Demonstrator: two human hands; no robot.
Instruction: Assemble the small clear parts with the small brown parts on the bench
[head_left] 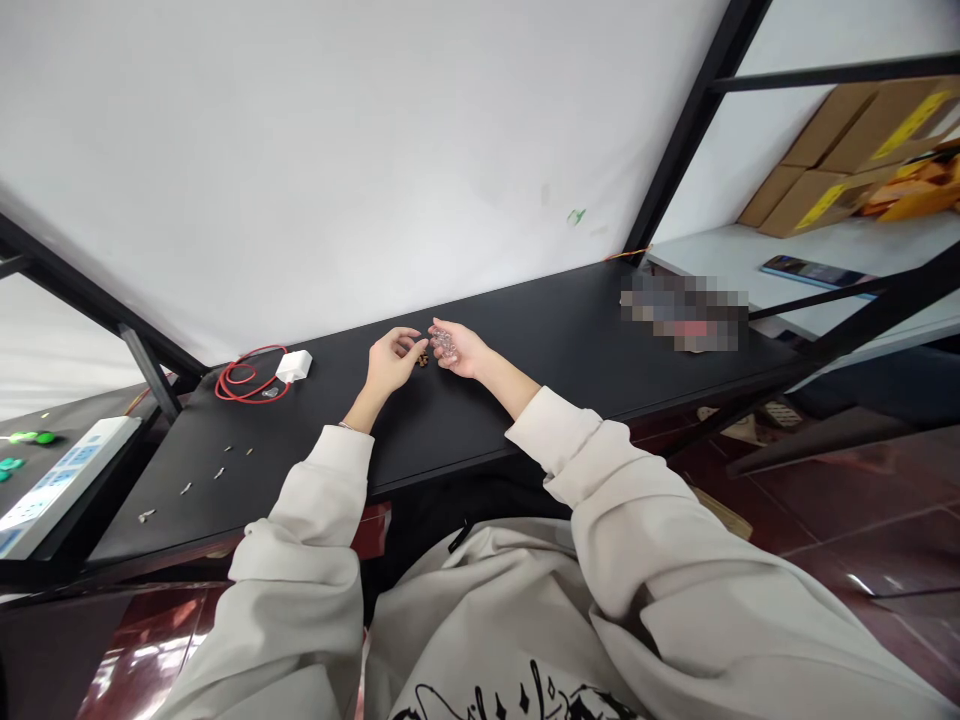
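1. Both hands are near the middle of a long black desktop [585, 330]. The sleeves of a pale sweatshirt [622, 500] reach its near edge, and a white wall [300, 170] rises behind its far edge.
2. Just left of the hands lie a coiled red cable [251, 378] and a white charger [294, 366]. Small metal screws [219, 473] lie farther left, near the front edge.
3. To the right, bare black surface runs well along to a blurred patch [684, 312].
4. The right hand [461, 350] holds a clear, pink-tinted, lumpy plastic piece [444, 345] in its fingertips.
5. The left hand [388, 362] is curled narrow beside a small brown piece [423, 358], between the hands. Whether it grips this piece cannot be told.
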